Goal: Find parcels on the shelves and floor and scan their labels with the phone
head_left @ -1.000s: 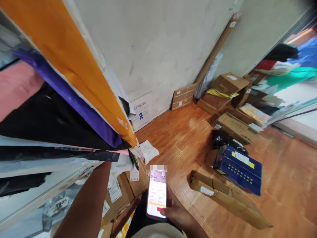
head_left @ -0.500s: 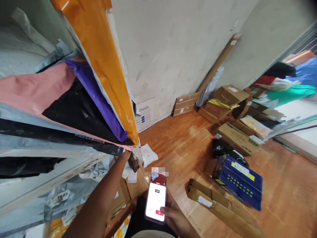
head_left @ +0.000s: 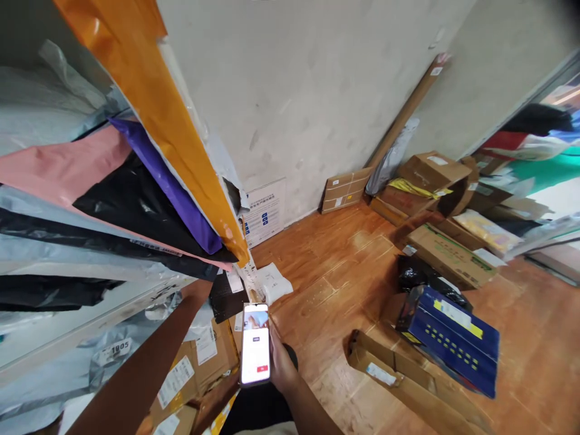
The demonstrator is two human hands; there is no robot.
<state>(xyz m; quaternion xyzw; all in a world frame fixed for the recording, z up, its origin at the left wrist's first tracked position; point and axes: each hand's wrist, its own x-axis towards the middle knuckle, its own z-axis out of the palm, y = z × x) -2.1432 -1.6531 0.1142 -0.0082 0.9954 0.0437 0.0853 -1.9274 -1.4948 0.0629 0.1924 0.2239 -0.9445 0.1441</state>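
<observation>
My right hand (head_left: 281, 361) holds a lit smartphone (head_left: 255, 353) upright near the bottom middle. Its screen shows a small camera picture above a white page with a red button. My left hand (head_left: 199, 291) reaches into the shelf at left, beneath the front edge of the stacked parcels; its fingers are hidden there. Above it lie a black bag parcel (head_left: 136, 202), a pink one (head_left: 63, 172), a purple one (head_left: 165, 181) and a long orange one (head_left: 176, 148). Just right of that hand is a black box (head_left: 225, 297) with a white label.
Cardboard boxes (head_left: 212, 356) with labels fill the lower shelf. A white packet (head_left: 275, 284) lies on the wooden floor by the shelf post. On the right stand a blue box (head_left: 453, 341), an opened carton (head_left: 408, 386) and several other boxes. A long tube (head_left: 405, 115) leans against the wall.
The smartphone in my right hand has moved left, towards the shelf. My left hand has shifted left under the parcels, and the black labelled box now shows more fully. The view has turned slightly.
</observation>
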